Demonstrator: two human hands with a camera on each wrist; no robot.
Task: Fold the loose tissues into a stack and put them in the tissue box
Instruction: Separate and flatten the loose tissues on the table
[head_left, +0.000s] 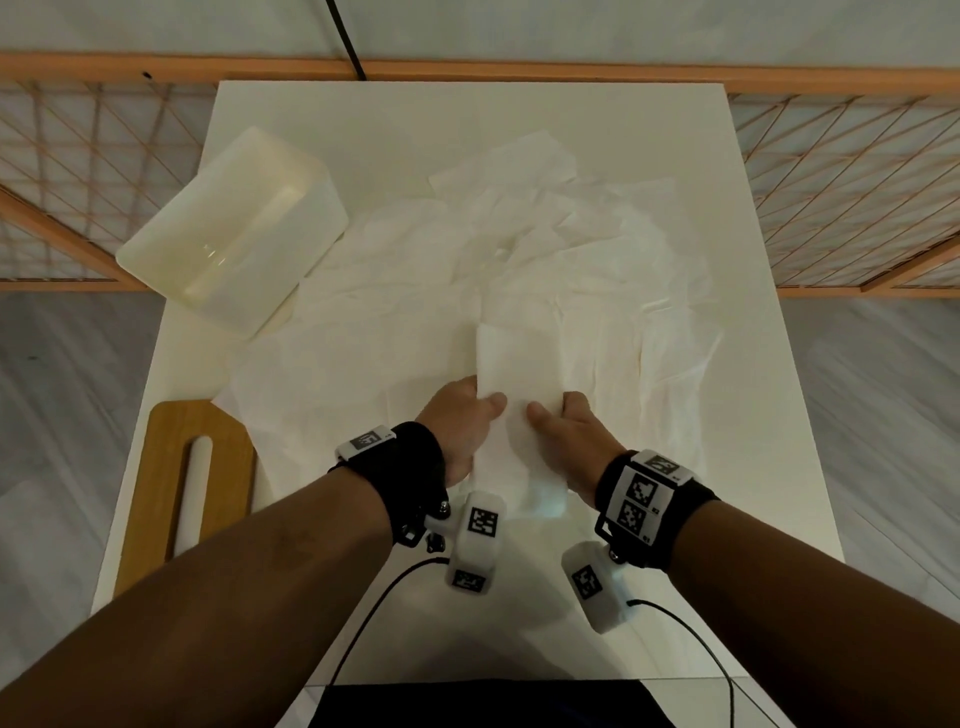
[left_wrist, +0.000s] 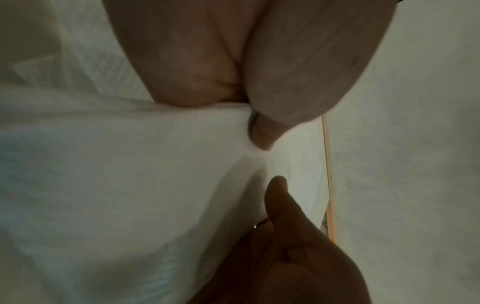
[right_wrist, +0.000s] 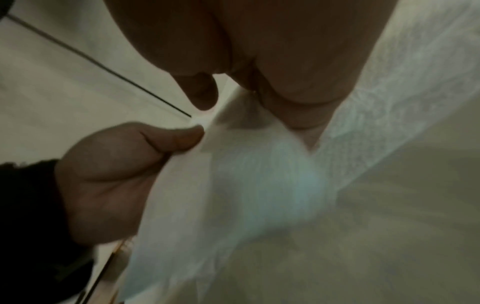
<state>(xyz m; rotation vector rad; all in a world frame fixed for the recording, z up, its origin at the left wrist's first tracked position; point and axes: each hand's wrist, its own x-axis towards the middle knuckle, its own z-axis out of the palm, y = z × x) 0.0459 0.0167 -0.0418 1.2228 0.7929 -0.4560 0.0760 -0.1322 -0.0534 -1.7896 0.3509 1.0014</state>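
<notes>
A white folded tissue (head_left: 519, 384) is held up over the table's near middle by both hands. My left hand (head_left: 465, 421) pinches its left edge, thumb on top. My right hand (head_left: 563, 423) pinches its right edge the same way. The left wrist view shows the folded tissue (left_wrist: 130, 174) with the left hand (left_wrist: 262, 131) gripping it and the right hand's thumb (left_wrist: 280, 205) below. In the right wrist view the tissue (right_wrist: 259, 174) hangs between the right hand (right_wrist: 298, 115) and the left hand's thumb (right_wrist: 166, 135). Several loose tissues (head_left: 519, 270) lie spread and crumpled across the table beyond. The open white tissue box (head_left: 234, 228) sits at the far left.
A wooden lid (head_left: 182, 478) with a long slot lies at the table's left front edge. The white table (head_left: 363, 114) is bordered by an orange lattice rail (head_left: 857, 182) behind and at both sides. Black cables (head_left: 363, 623) trail from the wrist cameras over the front edge.
</notes>
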